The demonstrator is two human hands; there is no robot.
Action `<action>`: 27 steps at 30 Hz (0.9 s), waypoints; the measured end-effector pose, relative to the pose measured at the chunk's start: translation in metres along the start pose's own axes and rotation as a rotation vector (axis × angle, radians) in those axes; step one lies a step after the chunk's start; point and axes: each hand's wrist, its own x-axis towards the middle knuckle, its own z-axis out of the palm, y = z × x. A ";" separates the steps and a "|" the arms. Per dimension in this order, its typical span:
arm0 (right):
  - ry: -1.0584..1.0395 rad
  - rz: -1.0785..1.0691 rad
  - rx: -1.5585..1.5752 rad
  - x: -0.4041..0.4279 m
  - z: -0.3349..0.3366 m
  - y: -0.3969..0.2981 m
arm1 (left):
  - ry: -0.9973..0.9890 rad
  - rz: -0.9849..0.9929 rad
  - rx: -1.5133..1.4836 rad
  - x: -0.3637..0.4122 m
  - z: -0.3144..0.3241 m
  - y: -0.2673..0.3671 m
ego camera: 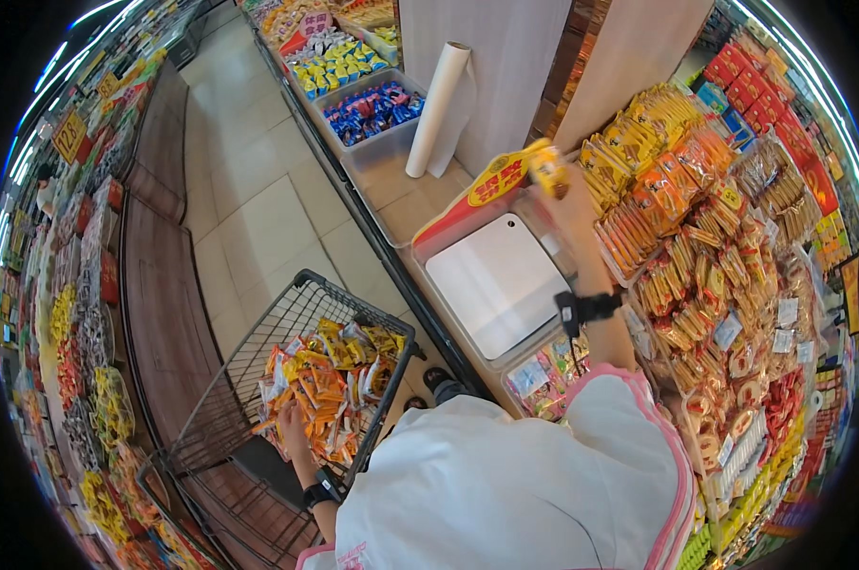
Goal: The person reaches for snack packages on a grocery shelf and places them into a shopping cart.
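My right hand (568, 189) reaches out over the display and grips a yellow snack packet (548, 171), beside the red and yellow sign (497, 180). Rows of yellow packets (615, 153) and orange packets (675, 185) stand just right of it. Down at the left, my left hand (292, 422) touches the orange packets (315, 399) heaped in a metal shopping cart (223, 399); whether its fingers hold one cannot be told. More yellow packets (344, 342) lie at the heap's far side. A white board (497, 285) lies in the bin below the sign.
A roll of plastic bags (438, 110) leans in a bin near a bin of blue-wrapped sweets (376, 114). Brown biscuit packs (714, 271) fill the right side. The dark counter edge (401, 278) runs beside the tiled aisle (273, 221). Stocked shelves (80, 320) line the left.
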 end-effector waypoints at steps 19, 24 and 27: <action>-0.976 -0.360 0.233 -0.141 0.087 -0.140 | -0.310 -0.274 -0.891 -0.004 0.083 0.038; -0.733 -0.233 0.115 -0.098 0.035 -0.080 | 0.011 -0.252 -0.846 0.058 0.027 -0.033; -0.529 -0.074 -0.021 -0.066 -0.019 -0.053 | 0.045 -0.198 -0.617 0.077 0.022 -0.037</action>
